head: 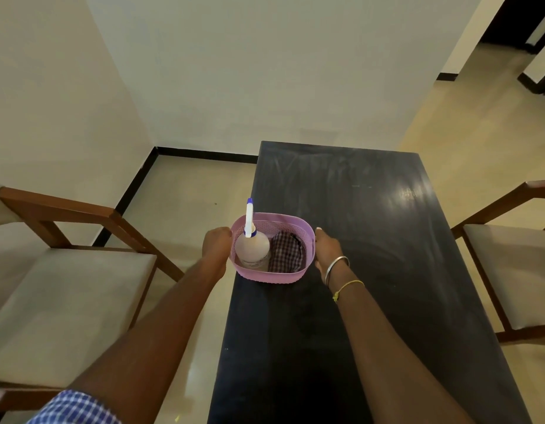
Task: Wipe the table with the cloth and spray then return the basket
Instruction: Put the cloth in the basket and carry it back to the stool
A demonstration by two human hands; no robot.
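One basket between left hand and right hand, at the table edge.

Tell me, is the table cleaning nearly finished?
Possibly nearly. The table shows streaks, as if wiped, though that's uncertain. The cloth and spray bottle sit inside the pink basket. In hand: the left hand and right hand grip the basket's sides, near the table's left edge. Left: carrying the basket back.
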